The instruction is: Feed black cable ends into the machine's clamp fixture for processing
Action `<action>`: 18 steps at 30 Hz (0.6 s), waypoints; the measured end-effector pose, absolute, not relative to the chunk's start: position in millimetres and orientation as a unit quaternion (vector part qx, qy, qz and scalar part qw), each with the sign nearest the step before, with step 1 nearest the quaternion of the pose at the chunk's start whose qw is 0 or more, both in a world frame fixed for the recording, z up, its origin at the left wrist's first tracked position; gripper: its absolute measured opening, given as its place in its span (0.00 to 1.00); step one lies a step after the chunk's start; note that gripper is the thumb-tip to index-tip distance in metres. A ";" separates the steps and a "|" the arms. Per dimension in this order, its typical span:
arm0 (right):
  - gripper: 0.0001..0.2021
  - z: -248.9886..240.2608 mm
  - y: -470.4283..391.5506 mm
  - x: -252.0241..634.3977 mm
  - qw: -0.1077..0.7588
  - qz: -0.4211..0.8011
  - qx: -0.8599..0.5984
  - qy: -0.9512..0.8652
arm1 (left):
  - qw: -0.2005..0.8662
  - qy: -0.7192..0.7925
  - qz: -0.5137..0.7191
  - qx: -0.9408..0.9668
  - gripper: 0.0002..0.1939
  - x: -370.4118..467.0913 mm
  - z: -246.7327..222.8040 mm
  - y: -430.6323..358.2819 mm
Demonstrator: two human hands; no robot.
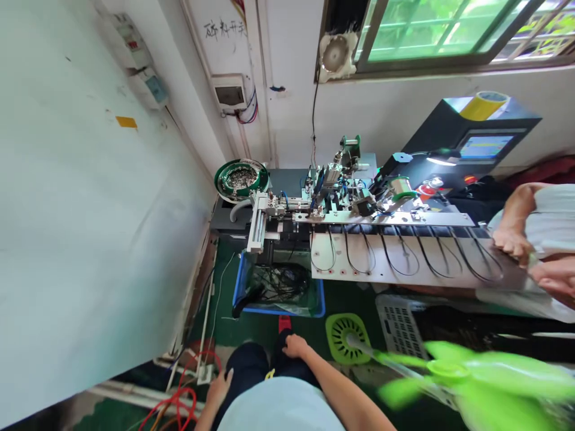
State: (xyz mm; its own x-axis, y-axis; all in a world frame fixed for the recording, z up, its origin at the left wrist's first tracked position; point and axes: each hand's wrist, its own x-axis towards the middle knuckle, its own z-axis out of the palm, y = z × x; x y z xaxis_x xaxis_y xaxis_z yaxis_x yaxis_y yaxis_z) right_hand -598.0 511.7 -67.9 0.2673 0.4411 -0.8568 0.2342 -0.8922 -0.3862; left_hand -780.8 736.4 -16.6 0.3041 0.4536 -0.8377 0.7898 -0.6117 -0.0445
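My left hand (218, 386) rests on my left thigh, its thumb apart from the fingers and nothing visible in it. On my other dark trouser leg lies my right hand (296, 346), fingers loosely bent over the knee and holding nothing that I can see. Ahead of my knees, a blue-rimmed bin (317, 312) on the floor contains a tangle of black cables (285, 281). Above it stands an automatic assembly machine (332, 197) with a metal rail, from which several black cable loops (348, 251) hang over a pale metal plate (326, 272).
A round green-rimmed feeder bowl (242, 178) holds small metal parts. At right, a co-worker's hands (516, 245) are beside the plate's end. A green fan (453, 371) with blurred blades stands near my right arm. Red hose (182, 398) lies at lower left, beside a pale panel (112, 239).
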 end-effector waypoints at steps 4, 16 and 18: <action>0.15 -69.8 526.4 -588.6 0.104 0.566 -0.797 -0.184 | 0.170 0.390 -0.451 0.785 0.17 -765.8 -15.9 766.8; 0.14 -63.0 589.9 -609.9 0.169 0.547 -0.820 -0.023 | 0.167 0.247 -0.523 0.798 0.14 -707.0 -33.8 883.8; 0.14 -60.6 602.9 -623.5 0.179 0.542 -0.821 0.010 | 0.164 0.226 -0.533 0.799 0.14 -701.9 -37.0 907.5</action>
State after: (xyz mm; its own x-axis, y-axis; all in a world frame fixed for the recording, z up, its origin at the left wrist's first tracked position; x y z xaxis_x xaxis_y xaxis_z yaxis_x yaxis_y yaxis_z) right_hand -623.5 602.9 -60.6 0.4127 0.1781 -0.8933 -0.2098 -0.9358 -0.2834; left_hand -701.9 907.5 -37.0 0.3303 0.1869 -0.9252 0.5359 -0.8441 0.0208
